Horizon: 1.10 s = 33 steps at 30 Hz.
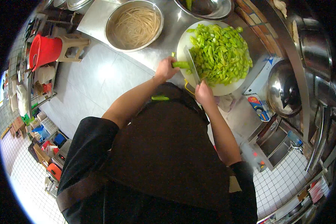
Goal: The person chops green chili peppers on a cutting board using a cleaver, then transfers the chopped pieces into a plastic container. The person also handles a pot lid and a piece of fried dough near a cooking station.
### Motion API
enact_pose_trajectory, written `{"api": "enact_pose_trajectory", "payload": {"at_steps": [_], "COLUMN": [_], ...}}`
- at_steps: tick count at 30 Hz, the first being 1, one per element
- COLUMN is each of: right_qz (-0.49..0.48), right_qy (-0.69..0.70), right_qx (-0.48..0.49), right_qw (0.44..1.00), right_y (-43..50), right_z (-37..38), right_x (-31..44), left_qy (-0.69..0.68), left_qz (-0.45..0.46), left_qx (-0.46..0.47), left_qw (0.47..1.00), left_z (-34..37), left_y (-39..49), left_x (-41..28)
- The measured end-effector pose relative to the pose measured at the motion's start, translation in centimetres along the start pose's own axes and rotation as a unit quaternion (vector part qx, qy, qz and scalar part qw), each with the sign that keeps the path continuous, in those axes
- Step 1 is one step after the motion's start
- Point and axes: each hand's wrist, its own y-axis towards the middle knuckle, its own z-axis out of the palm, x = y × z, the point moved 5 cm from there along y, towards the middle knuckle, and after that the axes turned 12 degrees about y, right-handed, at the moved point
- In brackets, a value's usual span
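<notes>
A round white cutting board (226, 90) bears a large heap of sliced green peppers (221, 53). My right hand (204, 91) grips the handle of a cleaver (193, 65), whose blade stands on edge at the left side of the heap. My left hand (167, 69) holds a long green pepper (181, 65) that points at the blade from the left. Small green pieces lie by its lower side, near the board's rim. The fingers of my left hand are partly hidden from above.
A steel bowl of pale strips in liquid (134, 26) stands on the steel counter (96, 19) at upper left. Another steel bowl (210, 14) is beyond the board. A domed metal lid (284, 88) is at right. A red bucket (46, 50) rests by a plastic stool (70, 47).
</notes>
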Motion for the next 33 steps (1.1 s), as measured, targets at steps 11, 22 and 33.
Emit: {"api": "enact_pose_trajectory", "payload": {"at_steps": [11, 22, 33], "right_qz": [-0.017, -0.029, -0.049], "right_qy": [0.041, -0.061, -0.009], "right_qx": [-0.036, -0.008, -0.024], "right_qw": [0.998, 0.998, 0.998], "right_y": [5.3, 0.2, 6.0], "right_z": [0.2, -1.0, 1.0], "right_x": [0.9, 0.8, 2.6], "left_qy": [-0.029, -0.076, 0.018], "left_qz": [-0.008, -0.091, -0.063], "left_qx": [0.014, 0.131, 0.113], "left_qw": [0.999, 0.984, 0.991], "left_z": [0.1, 0.9, 0.6], "left_y": [-0.1, 0.3, 0.2], "left_x": [0.8, 3.2, 1.5]}}
